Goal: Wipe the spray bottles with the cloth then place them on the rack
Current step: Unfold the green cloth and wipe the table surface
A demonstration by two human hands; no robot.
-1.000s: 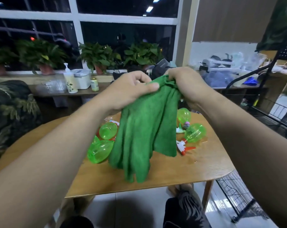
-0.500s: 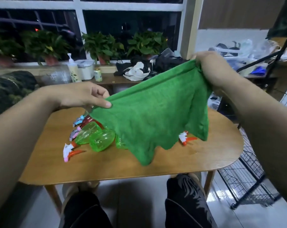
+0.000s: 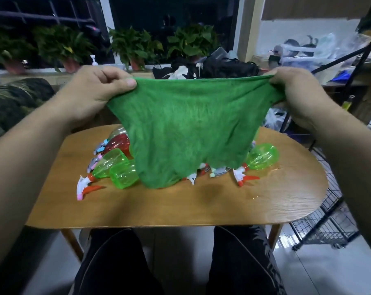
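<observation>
The green cloth hangs spread in the air above the tabletop, its top edge pulled nearly straight between two hands and its ragged lower edge drooping in front of the bottles. The left hand pinches the cloth's upper left corner between thumb and curled fingers; the right hand is closed in the same way on the upper right corner, with the fabric bunched in its grip.

Behind and below the cloth, spray bottles lie on their sides on the wooden tabletop. To the left, two green bottles lie touching each other, with a white and orange trigger head pointing toward the near edge, and a red bottle lies just behind them. To the right, another green bottle lies with its own white and orange trigger head toward the viewer. More nozzles show beneath the cloth's hem, too hidden to count.

A black wire rack stands on the floor just beside the right end of the tabletop. Potted plants line the window sill beyond.
</observation>
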